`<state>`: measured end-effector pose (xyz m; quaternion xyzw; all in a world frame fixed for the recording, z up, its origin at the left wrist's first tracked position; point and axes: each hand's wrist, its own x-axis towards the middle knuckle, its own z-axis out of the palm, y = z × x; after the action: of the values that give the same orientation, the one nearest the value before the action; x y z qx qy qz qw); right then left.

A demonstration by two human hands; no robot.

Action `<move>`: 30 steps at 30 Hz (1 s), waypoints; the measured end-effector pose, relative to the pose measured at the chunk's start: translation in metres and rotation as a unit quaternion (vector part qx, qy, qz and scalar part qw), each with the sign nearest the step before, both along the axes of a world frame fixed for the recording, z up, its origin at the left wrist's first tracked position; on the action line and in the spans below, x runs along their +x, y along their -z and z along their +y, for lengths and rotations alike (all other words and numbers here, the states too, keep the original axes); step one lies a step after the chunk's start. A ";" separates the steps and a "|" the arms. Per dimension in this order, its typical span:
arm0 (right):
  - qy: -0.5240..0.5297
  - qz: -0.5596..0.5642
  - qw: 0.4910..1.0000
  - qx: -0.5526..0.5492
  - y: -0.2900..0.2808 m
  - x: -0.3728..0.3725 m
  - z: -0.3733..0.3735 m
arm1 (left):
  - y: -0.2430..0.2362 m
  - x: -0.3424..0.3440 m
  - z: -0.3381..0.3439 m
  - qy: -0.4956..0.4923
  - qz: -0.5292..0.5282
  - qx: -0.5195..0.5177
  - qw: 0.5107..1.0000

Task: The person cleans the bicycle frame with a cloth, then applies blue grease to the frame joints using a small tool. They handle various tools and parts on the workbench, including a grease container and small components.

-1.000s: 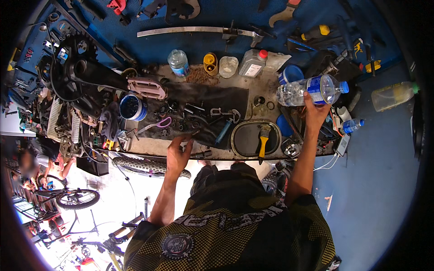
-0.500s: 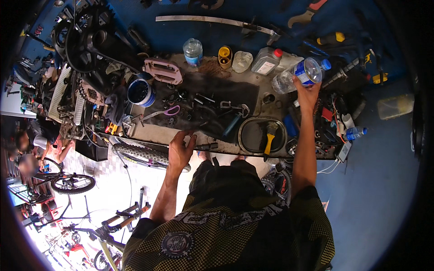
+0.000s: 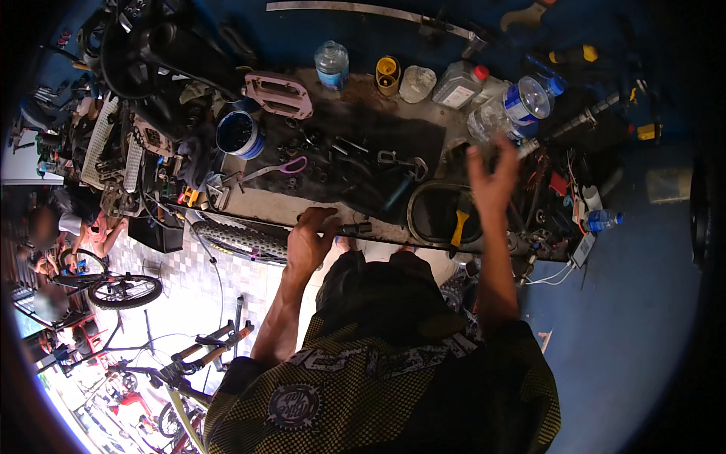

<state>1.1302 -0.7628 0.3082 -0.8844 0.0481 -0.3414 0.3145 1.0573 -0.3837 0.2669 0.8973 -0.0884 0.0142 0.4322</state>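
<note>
My left hand (image 3: 311, 240) is closed at the bench's front edge, its fingers around a short, dark cylindrical part (image 3: 354, 228) whose end sticks out to the right. The exact kind of that part I cannot make out. My right hand (image 3: 495, 178) is raised over the right side of the bench, slightly blurred, fingers apart and holding nothing. Just beyond its fingertips stands an open clear plastic container with a blue label (image 3: 527, 101), beside a clear plastic bottle (image 3: 488, 121). Left of this hand, a yellow-handled brush (image 3: 459, 230) rests in an oval tray (image 3: 412, 219).
Along the back are a water bottle (image 3: 332, 66), a yellow container (image 3: 387, 75) and a grey red-capped jug (image 3: 460, 85). Scissors (image 3: 281, 168), a blue-white tub (image 3: 240, 135) and a pink pedal-like part (image 3: 278, 96) lie left. A bicycle wheel (image 3: 240, 240) stands below the front edge.
My right hand has let go of the blue-labelled container and drawn back toward me. The left hand has shifted slightly forward with the dark part. The view has moved a little.
</note>
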 end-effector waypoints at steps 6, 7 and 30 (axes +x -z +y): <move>-0.081 0.143 0.982 -0.091 0.023 -0.065 0.019 | -0.004 0.008 -0.049 0.133 0.019 0.034 0.990; -0.035 0.185 0.978 -0.095 0.027 -0.079 0.012 | -0.003 0.007 -0.059 0.134 0.048 0.042 0.989; 0.190 0.467 0.862 -0.063 0.040 -0.113 -0.055 | 0.062 0.032 -0.143 0.110 0.181 -0.067 0.975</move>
<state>1.0170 -0.8175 0.2684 -0.9319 0.3348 0.0558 0.1281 1.0889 -0.5272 0.2049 0.8389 -0.1055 -0.1901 0.4989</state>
